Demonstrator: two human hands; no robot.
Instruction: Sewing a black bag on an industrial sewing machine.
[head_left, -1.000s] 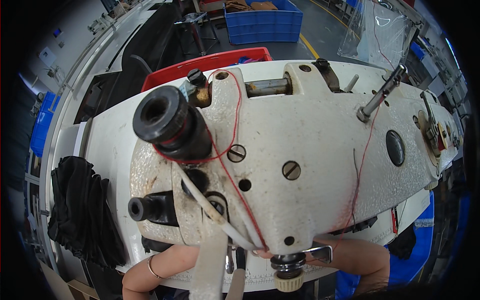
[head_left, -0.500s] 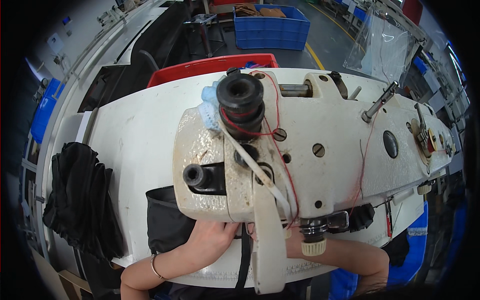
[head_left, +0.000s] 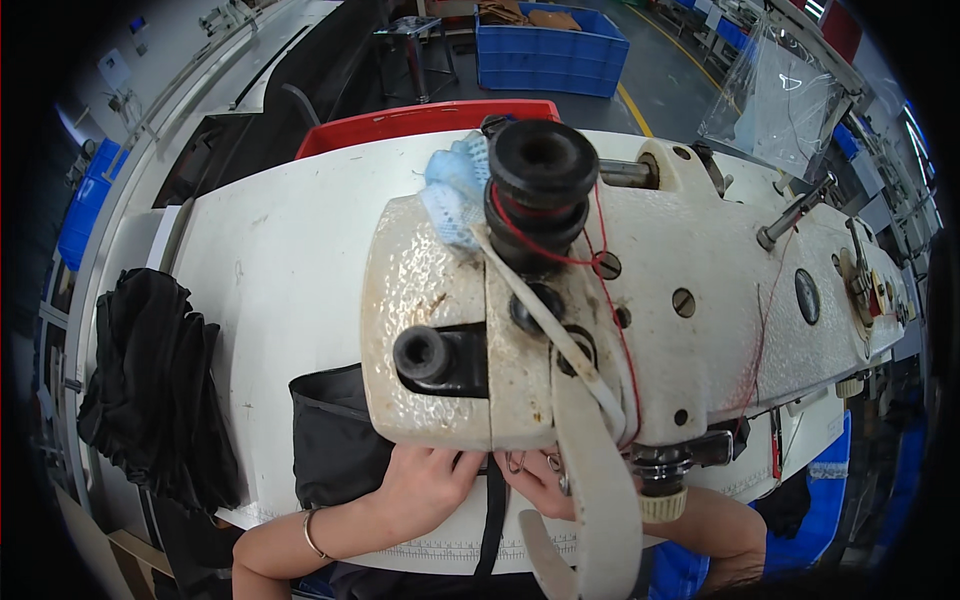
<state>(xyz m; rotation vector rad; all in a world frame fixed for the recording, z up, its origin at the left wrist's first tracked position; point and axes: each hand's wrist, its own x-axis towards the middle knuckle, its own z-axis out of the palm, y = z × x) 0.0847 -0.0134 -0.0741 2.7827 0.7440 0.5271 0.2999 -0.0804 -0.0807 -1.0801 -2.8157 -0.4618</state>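
A white sewing machine head (head_left: 440,270) covers the middle of the view. Under its front edge, my left hand (head_left: 430,487) lies on a black fabric piece (head_left: 335,440), its fingers bent together against the cloth and the tips hidden. Close by on the right, my right hand (head_left: 538,482) is partly covered by metal parts and a white lever (head_left: 600,480); its fingers look drawn together, but what they hold is hidden. A narrow black strap (head_left: 490,520) runs down between both hands over the table's front edge. The needle area is out of sight.
A pile of black gathered fabric (head_left: 155,390) lies on the left of the white table (head_left: 270,260). Red thread (head_left: 625,350) loops around the machine. Behind the table stand a red bin (head_left: 430,120) and a blue crate (head_left: 550,60).
The machine head appears shifted right and larger as the view moves. More of my right hand shows beside the lever. Both hands stay near the same spot.
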